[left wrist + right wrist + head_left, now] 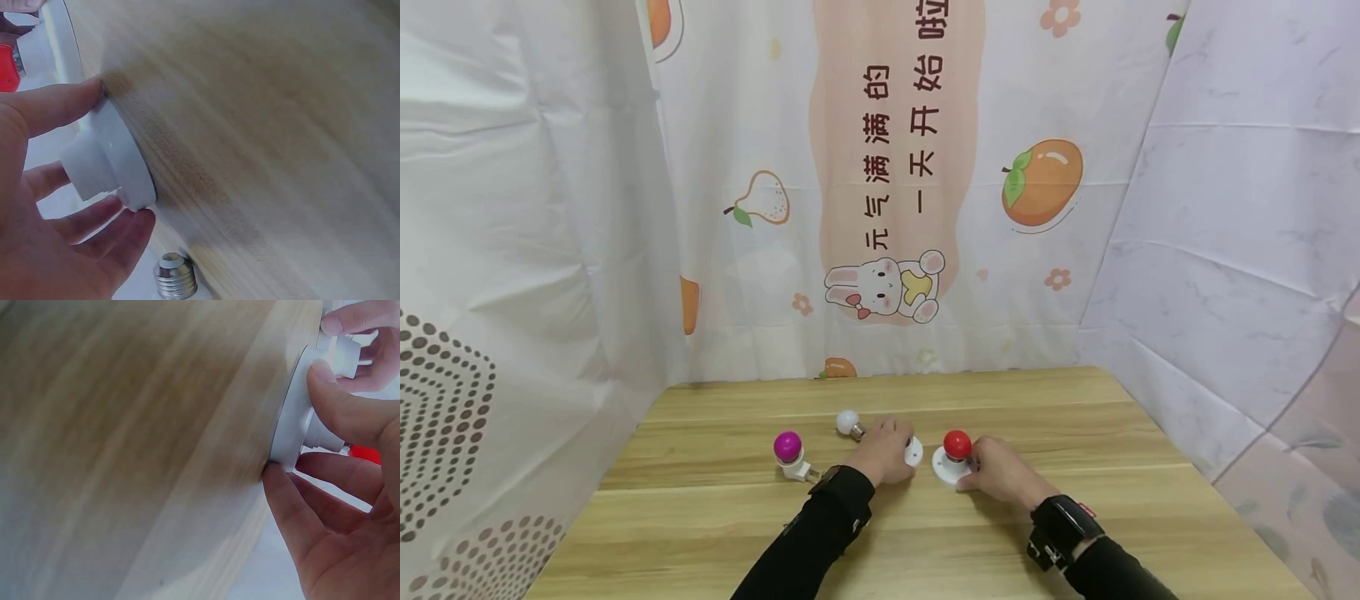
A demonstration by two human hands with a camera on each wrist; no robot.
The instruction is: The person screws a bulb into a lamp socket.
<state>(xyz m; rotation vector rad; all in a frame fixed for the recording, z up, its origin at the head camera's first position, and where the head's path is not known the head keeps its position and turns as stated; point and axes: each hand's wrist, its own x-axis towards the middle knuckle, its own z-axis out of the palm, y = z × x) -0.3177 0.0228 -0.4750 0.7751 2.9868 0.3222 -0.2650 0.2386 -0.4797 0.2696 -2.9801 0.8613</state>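
My left hand (886,452) grips a round white lamp holder (115,153) by its base, thumb on one side and fingers on the other; no bulb shows in its socket. My right hand (1002,472) pinches the rim of a second white lamp holder (294,412), which carries a red bulb (957,444) standing upright. Both bases sit on the wooden table, side by side. A white bulb (847,422) lies on its side just beyond the left hand, its metal screw cap (175,278) seen in the left wrist view.
Left of the left hand, a purple bulb (787,447) sits in a white plug-in socket (795,470) with metal prongs. The wooden table (700,517) ends at a printed curtain (760,292) behind, with further curtains at both sides.
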